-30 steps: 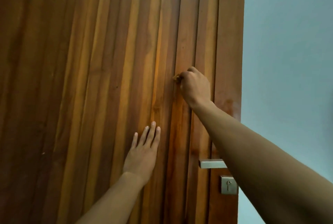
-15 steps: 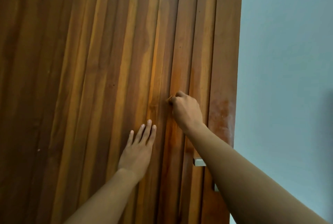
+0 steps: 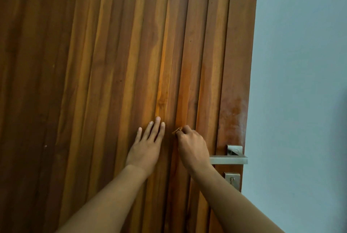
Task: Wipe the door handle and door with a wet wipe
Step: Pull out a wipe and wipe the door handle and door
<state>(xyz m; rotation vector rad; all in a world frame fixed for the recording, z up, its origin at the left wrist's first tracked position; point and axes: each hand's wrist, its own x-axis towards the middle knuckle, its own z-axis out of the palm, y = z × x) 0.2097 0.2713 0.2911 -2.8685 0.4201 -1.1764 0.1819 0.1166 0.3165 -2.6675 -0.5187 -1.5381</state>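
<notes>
The right hand [image 3: 192, 147] is closed into a loose fist against the door [image 3: 93, 82], and a small edge of the wet wipe [image 3: 177, 130] comes out above the knuckles; most of the wipe is hidden inside the fist. It presses into a groove between two vertical slats, just beside the left hand [image 3: 148, 144], which lies flat and open on the wood with fingers spread and holds nothing. To the right of the fist, near the door's edge, are the metal door handle [image 3: 228, 159] and below it the keyhole plate [image 3: 232, 180]; the slat above them shows a pale, smeared patch. Beyond the edge is a plain bluish wall [image 3: 300, 82]. To do this stroke well, I think the wipe should follow the groove along the grain with even pressure, while the flat hand steadies the door so it does not swing.
</notes>
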